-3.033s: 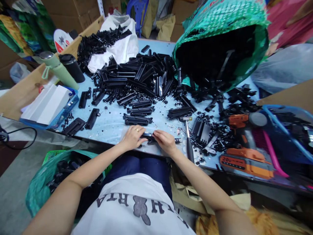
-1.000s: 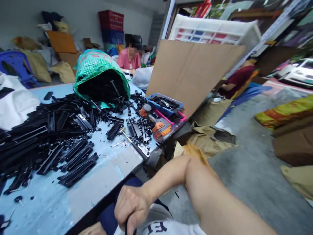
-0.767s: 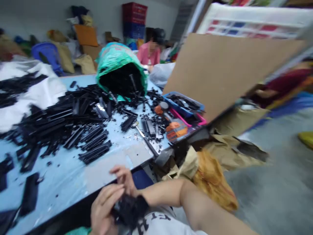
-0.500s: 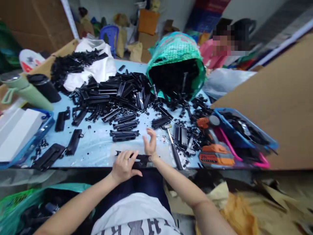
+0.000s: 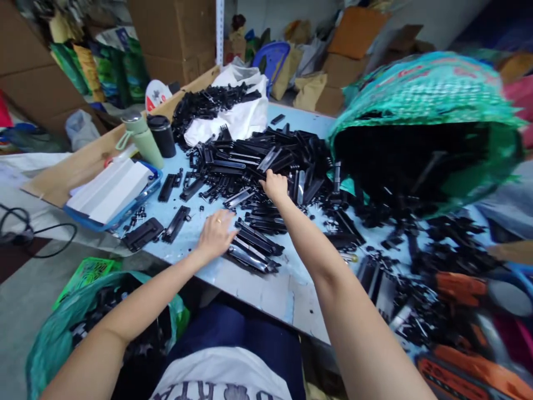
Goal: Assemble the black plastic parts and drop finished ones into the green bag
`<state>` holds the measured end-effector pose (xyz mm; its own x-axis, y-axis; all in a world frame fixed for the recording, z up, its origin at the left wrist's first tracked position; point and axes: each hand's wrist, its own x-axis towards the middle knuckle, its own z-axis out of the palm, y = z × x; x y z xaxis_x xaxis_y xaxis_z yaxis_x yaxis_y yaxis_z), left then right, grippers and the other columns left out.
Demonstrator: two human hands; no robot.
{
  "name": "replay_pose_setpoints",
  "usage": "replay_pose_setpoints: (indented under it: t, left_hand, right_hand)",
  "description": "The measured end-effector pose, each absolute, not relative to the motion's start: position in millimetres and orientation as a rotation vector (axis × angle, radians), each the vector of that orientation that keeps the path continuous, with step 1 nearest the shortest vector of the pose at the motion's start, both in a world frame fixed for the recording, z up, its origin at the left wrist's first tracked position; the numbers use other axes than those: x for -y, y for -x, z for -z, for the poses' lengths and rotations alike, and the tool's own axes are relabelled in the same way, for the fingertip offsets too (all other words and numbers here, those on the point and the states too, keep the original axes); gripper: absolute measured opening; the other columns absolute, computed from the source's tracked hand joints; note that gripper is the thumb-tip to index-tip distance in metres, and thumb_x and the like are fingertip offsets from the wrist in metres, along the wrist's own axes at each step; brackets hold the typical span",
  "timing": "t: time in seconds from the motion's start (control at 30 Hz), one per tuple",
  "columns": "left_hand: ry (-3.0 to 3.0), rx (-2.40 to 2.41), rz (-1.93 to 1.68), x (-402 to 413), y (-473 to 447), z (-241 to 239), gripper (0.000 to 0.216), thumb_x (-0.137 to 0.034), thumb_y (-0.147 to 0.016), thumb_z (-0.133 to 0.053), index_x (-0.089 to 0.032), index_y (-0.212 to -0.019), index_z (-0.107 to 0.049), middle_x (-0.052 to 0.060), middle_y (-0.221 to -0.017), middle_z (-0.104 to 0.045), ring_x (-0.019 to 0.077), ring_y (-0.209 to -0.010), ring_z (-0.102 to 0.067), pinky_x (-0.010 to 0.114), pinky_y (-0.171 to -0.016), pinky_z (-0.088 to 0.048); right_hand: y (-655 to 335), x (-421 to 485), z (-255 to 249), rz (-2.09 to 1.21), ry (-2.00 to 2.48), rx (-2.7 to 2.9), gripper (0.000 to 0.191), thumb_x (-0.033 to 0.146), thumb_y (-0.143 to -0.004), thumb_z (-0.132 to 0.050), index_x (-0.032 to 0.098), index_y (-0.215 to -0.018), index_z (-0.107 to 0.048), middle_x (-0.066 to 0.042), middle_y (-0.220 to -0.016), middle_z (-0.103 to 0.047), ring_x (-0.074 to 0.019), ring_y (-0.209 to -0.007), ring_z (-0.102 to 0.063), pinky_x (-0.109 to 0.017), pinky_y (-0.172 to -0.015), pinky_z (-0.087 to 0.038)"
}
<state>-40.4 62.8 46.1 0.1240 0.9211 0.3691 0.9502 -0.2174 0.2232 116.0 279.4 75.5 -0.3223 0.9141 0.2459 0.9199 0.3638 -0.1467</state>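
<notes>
My right hand (image 5: 275, 186) reaches forward to the front of a large heap of long black plastic parts (image 5: 233, 158). Its fingers are curled down at the heap, and whatever is between them is hidden. Closer to me, my left hand (image 5: 214, 236) hovers or rests just left of a small stack of black parts (image 5: 254, 250); its fingers are stretched forward and the thumb stands apart. I see nothing held in it. More black strips (image 5: 266, 216) lie in a row between the two hands.
A green woven sack (image 5: 425, 100) lies with its mouth toward me, full of black pieces. An orange power drill (image 5: 462, 289) is at right. A blue tray (image 5: 104, 225), a green bottle (image 5: 144, 141) and a black cup (image 5: 161, 136) stand left. A bag (image 5: 45, 333) hangs below.
The view has swung left. My right hand has gone forward from the table's front edge to the heap. My left hand has left the black part at the edge and moved beside the stack.
</notes>
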Motion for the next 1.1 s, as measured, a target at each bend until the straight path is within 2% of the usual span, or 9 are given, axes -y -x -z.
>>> replay_pose_setpoints:
  t: [0.17, 0.27, 0.37, 0.5, 0.63, 0.73, 0.87, 0.97, 1.1]
  left_hand:
    - [1.724, 2.493, 0.457, -125.3, 121.9, -51.8, 0.036, -0.023, -0.082, -0.044, -0.004, -0.11, -0.054, 0.022, -0.11, -0.055, 0.0327, -0.106, -0.048, 0.042, -0.086, -0.042]
    - [1.587, 2.569, 0.42, -158.9, 143.7, -52.5, 0.035, -0.017, -0.078, -0.044, -0.003, -0.108, -0.055, 0.022, -0.112, -0.053, 0.0334, -0.108, -0.045, 0.041, -0.084, -0.042]
    - [1.806, 2.475, 0.413, -177.6, 143.7, -50.0, 0.035, -0.02, -0.078, -0.045, -0.008, -0.107, -0.058, 0.018, -0.11, -0.054, 0.0305, -0.108, -0.045, 0.04, -0.088, -0.04]
    - [1.98, 2.471, 0.189, -188.1, 131.8, -42.9, 0.035, -0.032, -0.08, -0.047, -0.008, -0.098, -0.064, 0.02, -0.11, -0.055, 0.0342, -0.11, -0.044, 0.043, -0.088, -0.04]
    - [2.008, 2.467, 0.11, -186.0, 129.9, -41.3, 0.033, -0.024, -0.083, -0.04, -0.007, -0.103, -0.06, 0.02, -0.11, -0.056, 0.0322, -0.11, -0.046, 0.041, -0.088, -0.04]
    - [2.04, 2.42, 0.131, -179.6, 133.4, -41.2, 0.036, -0.027, -0.085, -0.039, -0.005, -0.108, -0.057, 0.022, -0.109, -0.056, 0.0342, -0.108, -0.048, 0.043, -0.085, -0.041]
    - [2.054, 2.464, 0.014, -178.1, 127.9, -35.8, 0.039, -0.033, -0.082, -0.046, -0.006, -0.11, -0.054, 0.023, -0.116, -0.052, 0.034, -0.111, -0.046, 0.041, -0.086, -0.041]
    - [1.926, 2.519, 0.057, -173.9, 116.6, -37.6, 0.039, -0.03, -0.082, -0.045, -0.004, -0.11, -0.051, 0.025, -0.115, -0.054, 0.0345, -0.11, -0.047, 0.042, -0.085, -0.04]
    - [1.838, 2.422, 0.241, -145.6, 112.3, -69.3, 0.038, -0.026, -0.084, -0.037, -0.002, -0.112, -0.047, 0.022, -0.098, -0.06, 0.0332, -0.097, -0.054, 0.041, -0.079, -0.042]
  right_hand:
    - [-143.6, -269.3, -74.6, -0.248, 1.42, 2.157, 0.037, 0.036, -0.077, -0.064, 0.014, -0.105, -0.054, -0.013, -0.102, -0.063, -0.0268, -0.097, -0.057, -0.04, -0.082, -0.044]
    - [-183.3, -229.7, -90.8, -0.356, 1.206, 1.939, 0.052, 0.045, -0.071, -0.069, 0.018, -0.111, -0.049, -0.008, -0.097, -0.062, -0.023, -0.093, -0.06, -0.039, -0.081, -0.048]
    - [-220.3, -172.6, -124.9, -0.376, 1.03, 1.901, 0.061, 0.046, -0.071, -0.069, 0.021, -0.119, -0.04, -0.005, -0.095, -0.061, -0.0212, -0.092, -0.061, -0.038, -0.081, -0.049]
    - [-239.9, -89.8, -156.6, -0.283, 1.007, 2.404, 0.042, 0.033, -0.076, -0.067, 0.022, -0.112, -0.048, -0.006, -0.094, -0.061, -0.0203, -0.086, -0.06, -0.035, -0.074, -0.049]
    - [-227.8, -21.4, -119.6, -0.154, 1.161, 2.902, 0.037, 0.016, -0.073, -0.065, 0.017, -0.108, -0.053, -0.009, -0.089, -0.061, -0.0235, -0.083, -0.056, -0.036, -0.07, -0.045]
    - [-216.1, 5.0, -68.7, -0.212, 1.154, 2.975, 0.033, 0.026, -0.075, -0.067, 0.017, -0.104, -0.055, -0.008, -0.09, -0.061, -0.0224, -0.085, -0.054, -0.034, -0.07, -0.042]
    - [-200.4, 6.3, -24.9, -0.184, 1.034, 2.813, 0.029, 0.042, -0.087, -0.052, 0.021, -0.106, -0.057, -0.005, -0.091, -0.06, -0.0181, -0.086, -0.051, -0.031, -0.072, -0.036]
    - [-184.6, -7.2, -15.3, -0.076, 1.177, 2.641, 0.033, 0.047, -0.088, -0.048, 0.021, -0.105, -0.059, -0.006, -0.089, -0.06, -0.018, -0.086, -0.049, -0.03, -0.071, -0.033]
    - [-185.4, -15.2, -21.4, -0.093, 1.239, 2.642, 0.036, 0.044, -0.088, -0.049, 0.023, -0.116, -0.055, -0.007, -0.094, -0.059, -0.0188, -0.09, -0.049, -0.031, -0.074, -0.034]
